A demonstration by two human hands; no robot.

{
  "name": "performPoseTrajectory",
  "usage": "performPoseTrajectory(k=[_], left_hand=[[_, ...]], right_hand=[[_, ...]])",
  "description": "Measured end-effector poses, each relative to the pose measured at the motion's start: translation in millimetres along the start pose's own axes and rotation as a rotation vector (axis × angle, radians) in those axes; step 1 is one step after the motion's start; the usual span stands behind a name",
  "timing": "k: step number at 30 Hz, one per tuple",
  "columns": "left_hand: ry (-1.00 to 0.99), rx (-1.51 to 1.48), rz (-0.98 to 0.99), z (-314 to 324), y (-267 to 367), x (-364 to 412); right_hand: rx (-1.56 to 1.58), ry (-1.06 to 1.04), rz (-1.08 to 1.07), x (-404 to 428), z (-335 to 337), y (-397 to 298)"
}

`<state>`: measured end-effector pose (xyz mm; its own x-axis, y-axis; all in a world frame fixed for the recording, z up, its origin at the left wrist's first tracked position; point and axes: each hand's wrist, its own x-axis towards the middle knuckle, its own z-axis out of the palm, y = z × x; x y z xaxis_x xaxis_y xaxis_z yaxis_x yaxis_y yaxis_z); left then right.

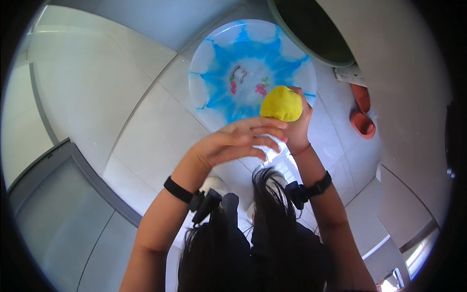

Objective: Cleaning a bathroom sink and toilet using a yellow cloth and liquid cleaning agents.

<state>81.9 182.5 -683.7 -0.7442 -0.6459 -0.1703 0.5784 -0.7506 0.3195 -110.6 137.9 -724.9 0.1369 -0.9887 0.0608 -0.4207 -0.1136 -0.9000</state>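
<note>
My right hand (298,122) is closed around a bunched yellow cloth (281,104), which bulges out above the thumb side. The cloth is over the near right rim of a round white basin (215,106) with a blue petal pattern and red flowers inside. Just below the cloth, my left hand (244,138) reaches across with its fingers apart and slightly curled. Its fingertips are close to my right hand; whether they touch it I cannot tell. The left hand holds nothing visible. Black straps with small devices circle both forearms.
The basin stands on a light tiled floor (164,124). A dark-mouthed green-rimmed tub (313,33) is at its upper right. Red slippers (363,125) lie further right. A grey-framed door panel (65,204) occupies the lower left. My shoes (213,183) are below my hands.
</note>
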Motion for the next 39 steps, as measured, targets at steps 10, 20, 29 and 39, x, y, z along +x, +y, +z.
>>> performPoseTrajectory(k=[10, 20, 29, 39], left_hand=[[0.723, 0.616, 0.066, 86.0, 19.6, -72.6], [-0.090, -0.089, 0.234, 349.8, 34.3, -168.3], [0.298, 0.428, 0.283, 513.7, 54.1, -189.2], [0.965, 1.165, 0.768, 561.4, 120.9, -112.7]], right_hand=[[0.645, -0.430, 0.861, -31.5, -45.7, -147.0], [0.978, -0.788, 1.095, -161.5, -125.0, -420.2], [1.016, -1.035, 1.021, -141.6, -196.8, -555.2], [-0.277, -0.285, -0.226, -51.1, -197.5, -557.2]])
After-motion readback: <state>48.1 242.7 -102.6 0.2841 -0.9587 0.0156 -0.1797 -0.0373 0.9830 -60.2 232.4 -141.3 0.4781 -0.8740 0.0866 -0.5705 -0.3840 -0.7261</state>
